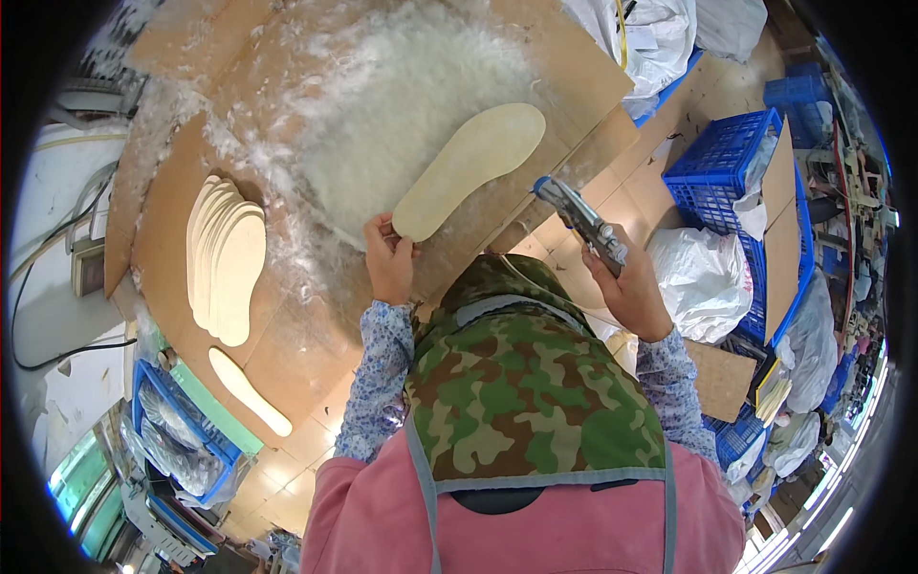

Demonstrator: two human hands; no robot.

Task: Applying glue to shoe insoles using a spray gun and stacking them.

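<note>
A cream shoe insole (467,168) slants over the whitened part of the cardboard. Its narrow heel end is pinched between the thumb and fingers of my left hand (389,258). Off to its right, my right hand (626,287) is wrapped round a grey spray gun (585,222) with a blue tip, pointing up and left. The blue tip is apart from the insole. A fanned stack of similar insoles (228,263) lies on the cardboard to the left, and a single narrow insole-shaped piece (251,392) rests below it.
White fibrous residue coats the cardboard sheet (316,287). Blue plastic crates (712,158) and a white plastic bag (703,282) stand on the right. Another blue crate (196,435) with clear bags sits lower left, near a dark cable (57,364). A camouflage apron (535,392) covers my lap.
</note>
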